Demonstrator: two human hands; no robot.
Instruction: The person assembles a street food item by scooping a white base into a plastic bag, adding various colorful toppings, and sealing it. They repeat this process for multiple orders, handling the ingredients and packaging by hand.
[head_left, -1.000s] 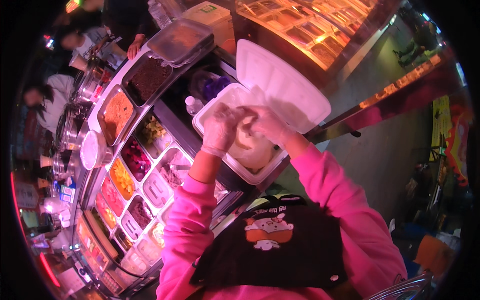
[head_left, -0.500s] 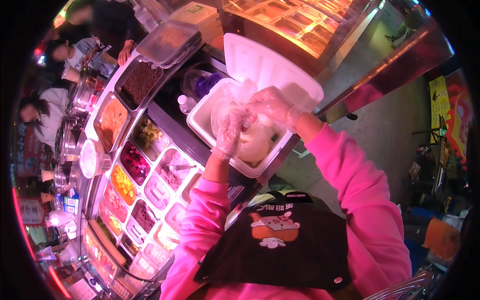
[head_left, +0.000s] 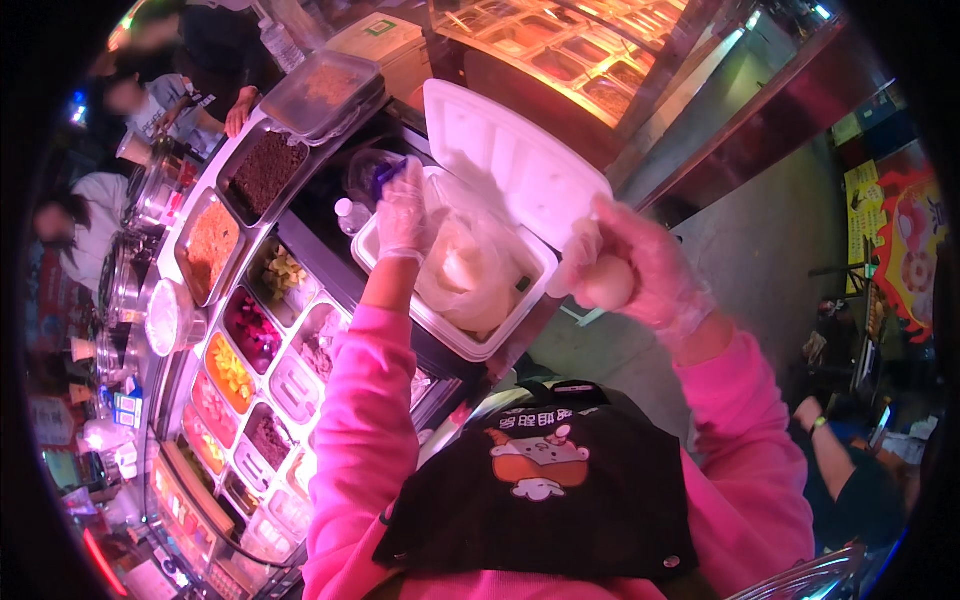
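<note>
Both hands are wearing clear plastic gloves; the right hand (head_left: 642,262) is closing its fingers round a pale, smooth ball (head_left: 608,283), holding it in the air just beside the right-hand end of the foam box (head_left: 477,350); the left hand (head_left: 402,212) is hovering at the box's left-hand side, fingers drawn close together and pointing away from the body; whether it is gripping anything, cannot tell.

Nearest the body, a black apron (head_left: 540,545) is hanging over pink sleeves (head_left: 362,420); beyond it the white box is standing open, its lid (head_left: 515,150) leaning back on the far side; inside, a translucent bag (head_left: 500,240) is lining the box and surrounding a pale mass (head_left: 460,268); a small white-capped bottle (head_left: 351,216) is standing just left of the box, with a purple item (head_left: 388,178) lying close to the left fingertips.

To the left, the worktop (head_left: 325,252) is carrying rows of pans (head_left: 298,385); these are holding yellow pieces (head_left: 230,370), dark red pieces (head_left: 253,328), orange crumbs (head_left: 212,245) and, farther off, dark brown crumbs (head_left: 265,175); a lidded container (head_left: 325,95) is sitting beyond them; a co-worker's hand (head_left: 240,110) is resting near it; farthest, a case of pans (head_left: 560,125) is glowing under warm light.
</note>
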